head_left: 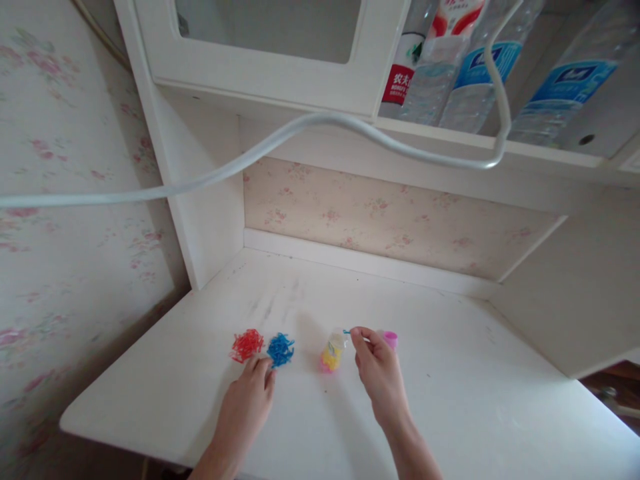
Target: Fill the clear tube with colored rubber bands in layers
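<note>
A small blue strip (346,331) is pinched between the thumb and forefinger of my right hand (377,367), held at the mouth of a small clear bottle (333,352). The bottle stands upright on the white desk, with yellow pieces inside and a pink base. Partly behind my right hand is a pink cap-like piece (391,339). My left hand (249,397) rests by the near edges of a pile of red strips (247,345) and a pile of blue strips (281,349). Its fingers are curled together; anything between their tips is hidden.
The white desk (450,400) sits under a cabinet (270,73), with a shelf of plastic bottles (480,73) at upper right. A white cable (310,120) hangs across the upper view. Flowered wallpaper (75,300) covers the left wall.
</note>
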`<state>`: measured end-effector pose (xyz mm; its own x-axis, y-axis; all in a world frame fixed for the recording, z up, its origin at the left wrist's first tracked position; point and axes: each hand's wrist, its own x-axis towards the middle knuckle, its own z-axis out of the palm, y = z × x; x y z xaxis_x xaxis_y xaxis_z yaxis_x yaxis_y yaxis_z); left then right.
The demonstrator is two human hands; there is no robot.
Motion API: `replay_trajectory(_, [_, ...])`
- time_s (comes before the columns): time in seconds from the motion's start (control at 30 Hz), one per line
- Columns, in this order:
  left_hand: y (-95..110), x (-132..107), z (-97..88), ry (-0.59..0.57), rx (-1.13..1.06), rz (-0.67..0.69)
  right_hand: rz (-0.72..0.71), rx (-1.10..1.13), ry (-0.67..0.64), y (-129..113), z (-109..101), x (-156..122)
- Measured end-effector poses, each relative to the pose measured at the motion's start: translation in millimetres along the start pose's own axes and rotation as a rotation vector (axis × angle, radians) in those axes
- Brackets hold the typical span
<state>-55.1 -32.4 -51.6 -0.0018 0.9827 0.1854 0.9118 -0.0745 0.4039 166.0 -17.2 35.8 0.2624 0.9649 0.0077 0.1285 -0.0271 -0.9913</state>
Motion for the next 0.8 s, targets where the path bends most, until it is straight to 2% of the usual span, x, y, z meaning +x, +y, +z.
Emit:
replay_trajectory(0.23, [2, 7, 0.3, -0.042, 0.019, -0.044, -0.085, -0.230, -0.043, 4, 1, 15])
replay_trajectory(0.47, [0, 10, 5.8, -0.010, 0.021, -0.031, -0.161, -0.455, -0.074, 2, 2, 22])
replay_trajectory(0.57, [-2, 8, 7.2, -0.010, -0.014, -0.011, -0.168, -0.480, -0.080, 2, 2, 23])
replay_trajectory(0.8, [-12, 5, 11.5, 0.077, -0.125, -0.001, -0.191, -0.489, -0.073, -2, 2, 21])
